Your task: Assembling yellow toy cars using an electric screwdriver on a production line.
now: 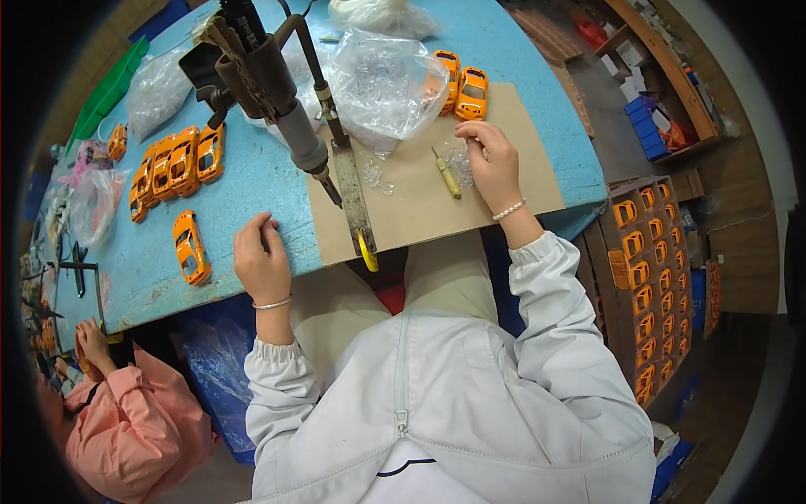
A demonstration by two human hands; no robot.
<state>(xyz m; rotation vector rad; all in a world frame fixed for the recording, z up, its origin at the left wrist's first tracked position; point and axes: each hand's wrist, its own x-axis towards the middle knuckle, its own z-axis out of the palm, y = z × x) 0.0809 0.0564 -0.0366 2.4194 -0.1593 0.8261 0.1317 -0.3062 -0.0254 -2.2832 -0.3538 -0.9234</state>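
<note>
My left hand point(262, 259) rests at the near edge of the blue table with its fingers loosely bent and nothing visible in it. Beside it lies an orange toy car shell point(191, 248). My right hand point(494, 164) hovers over a cardboard sheet point(533, 160), fingers bent, thumb apart. Its fingertips are just below an orange car shell point(472, 94), next to a second shell point(447, 69). Small clear plastic pieces point(457, 158) lie partly behind this hand. A yellow-handled pointed tool point(447, 176) is to its left. More clear pieces point(375, 176) lie further left.
A metal press-like machine point(298, 134) stands between my hands, above a metal bar with a yellow tip point(367, 252). Behind is a bag of clear parts point(386, 84). Several orange shells point(176, 164) stand left. Stacked shells point(646, 286) are right. A co-worker's pink sleeve point(138, 420) is lower left.
</note>
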